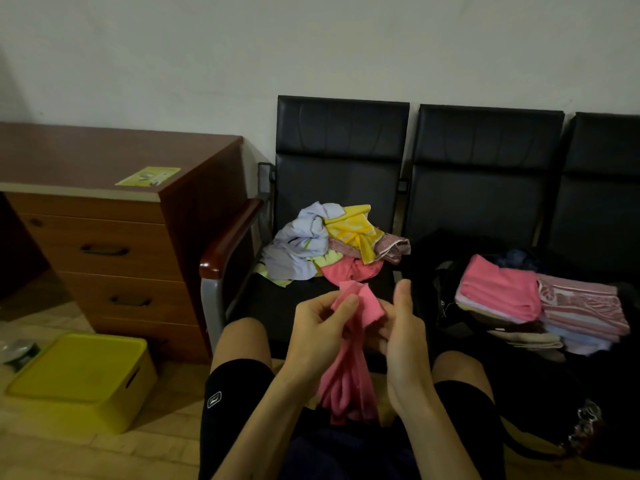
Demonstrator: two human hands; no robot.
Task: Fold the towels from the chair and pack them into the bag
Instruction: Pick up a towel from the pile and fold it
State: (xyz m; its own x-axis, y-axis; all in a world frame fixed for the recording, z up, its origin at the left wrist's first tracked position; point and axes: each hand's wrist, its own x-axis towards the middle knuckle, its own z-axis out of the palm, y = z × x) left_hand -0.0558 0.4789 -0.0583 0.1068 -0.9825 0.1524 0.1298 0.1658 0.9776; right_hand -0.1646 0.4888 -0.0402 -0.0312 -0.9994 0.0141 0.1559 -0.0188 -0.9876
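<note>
while the person sits facing the left black chair, both hands are raised just in front of its seat edge, close together, with a pink towel between them. the left hand pinches the towel's bunched top edge between thumb and curled fingers. the right hand, just beside it, has its fingers curled under the same edge, while its thumb stands straight up, off the cloth. the rest of the towel hangs in loose folds between the person's bare knees, below the level of the chair's seat.

toward the back of that chair's seat lies a heap of unfolded towels (pale lilac, yellow, a patterned dusty pink, a coral one at the front), crumpled and touching one another. on the next seat to the right of the chair sits a black bag, open, with a stack of folded towels at its mouth; how deep the stack sits i cannot tell. a folded pink one lies on top at the left, a pink-and-white striped one beside it, with paler layers beneath.

left of the chair, near its wooden armrest, stands a reddish-brown desk with three drawers, and a yellow-green leaflet lies on its top. further left of the chair, on the floor, sits a yellow lidded box.
</note>
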